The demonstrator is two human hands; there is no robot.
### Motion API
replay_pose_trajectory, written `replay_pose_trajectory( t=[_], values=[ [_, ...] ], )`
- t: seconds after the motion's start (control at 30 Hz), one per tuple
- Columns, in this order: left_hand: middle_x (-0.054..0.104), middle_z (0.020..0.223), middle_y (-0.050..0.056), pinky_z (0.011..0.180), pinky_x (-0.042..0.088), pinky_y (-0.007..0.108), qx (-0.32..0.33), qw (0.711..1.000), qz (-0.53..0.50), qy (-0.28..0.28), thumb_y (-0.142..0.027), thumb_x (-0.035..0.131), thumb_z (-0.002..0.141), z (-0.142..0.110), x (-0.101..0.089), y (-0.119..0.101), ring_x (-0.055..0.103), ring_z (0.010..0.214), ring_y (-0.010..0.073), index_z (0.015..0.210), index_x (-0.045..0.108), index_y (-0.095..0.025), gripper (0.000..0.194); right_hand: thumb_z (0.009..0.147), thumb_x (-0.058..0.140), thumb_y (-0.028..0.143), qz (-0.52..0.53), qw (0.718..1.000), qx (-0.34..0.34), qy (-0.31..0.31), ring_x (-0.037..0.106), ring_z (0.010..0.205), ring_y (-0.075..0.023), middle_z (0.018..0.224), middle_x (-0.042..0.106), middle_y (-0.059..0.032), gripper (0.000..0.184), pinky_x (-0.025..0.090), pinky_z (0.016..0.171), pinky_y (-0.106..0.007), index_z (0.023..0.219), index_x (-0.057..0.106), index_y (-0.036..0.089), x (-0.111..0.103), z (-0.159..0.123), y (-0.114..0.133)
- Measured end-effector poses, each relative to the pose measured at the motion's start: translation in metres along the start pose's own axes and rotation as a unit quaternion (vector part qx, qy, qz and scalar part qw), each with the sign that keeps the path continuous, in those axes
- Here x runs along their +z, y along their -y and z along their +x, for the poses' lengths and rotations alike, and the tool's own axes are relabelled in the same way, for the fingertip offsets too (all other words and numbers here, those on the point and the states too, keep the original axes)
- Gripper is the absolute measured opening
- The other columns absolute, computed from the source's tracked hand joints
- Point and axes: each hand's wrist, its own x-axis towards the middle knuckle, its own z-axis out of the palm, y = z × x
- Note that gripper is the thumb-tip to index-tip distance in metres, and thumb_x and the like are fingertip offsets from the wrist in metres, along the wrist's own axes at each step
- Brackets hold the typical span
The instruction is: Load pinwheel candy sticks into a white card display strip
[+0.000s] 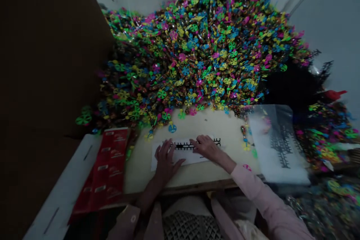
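Observation:
A narrow black plastic strip (182, 146) with short prongs along its edges lies lengthwise on a white sheet (191, 157) on the pale tabletop. At its left end, my left hand (165, 159) rests flat on the sheet, fingers stretched forward and thumb apart. Farther right, my right hand (206, 147) has its fingers bent over the strip and closed on it. Part of the strip shows beyond that hand, while the fingers cover other parts.
A large heap of colourful plastic pinwheel-topped toys (197, 52) rises behind the table (225, 174). Red printed sheets (109, 165) lie at the left. A clear bag (278, 146) with black strips sits at the right, before a dark pile (292, 82). A brown panel (50, 52) stands left.

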Motion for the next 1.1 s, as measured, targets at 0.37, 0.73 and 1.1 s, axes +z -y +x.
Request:
replay_pose_trajectory(
  t=[0.37,0.73,1.1],
  values=[
    [0.058,0.119,0.011,0.097,0.035,0.044,0.01,0.987,-0.057,0.147,-0.055,0.053,0.086,0.0,0.0,-0.005,0.049,0.11,0.0276,0.143,0.037,-0.02,0.069,0.091,0.041,0.056,0.102,0.952,0.268,-0.111,0.047,0.119,-0.029,0.131,0.047,-0.0162,0.057,0.038,0.1,-0.045,0.133,0.052,0.019,-0.067,0.169,-0.157],
    [0.063,0.1,0.007,0.086,0.036,0.037,-0.006,0.986,-0.089,0.143,-0.043,0.053,0.09,0.013,0.004,0.006,0.052,0.098,0.0227,0.101,0.061,-0.019,0.028,0.08,0.06,0.053,0.047,0.949,0.305,0.064,0.039,0.119,-0.0378,0.131,0.041,-0.0149,0.057,0.038,0.096,-0.056,0.131,0.055,0.028,-0.052,0.182,-0.168],
    [0.068,0.092,0.004,0.072,0.04,0.027,0.005,0.96,-0.045,0.276,-0.029,0.057,0.088,0.051,-0.038,0.004,0.061,0.086,0.0199,0.101,0.057,-0.02,0.016,0.088,0.05,0.055,0.129,0.96,0.247,0.024,0.04,0.128,-0.0326,0.141,0.038,-0.0121,0.052,0.036,0.103,-0.046,0.133,0.055,0.028,-0.049,0.041,-0.098]
  ],
)
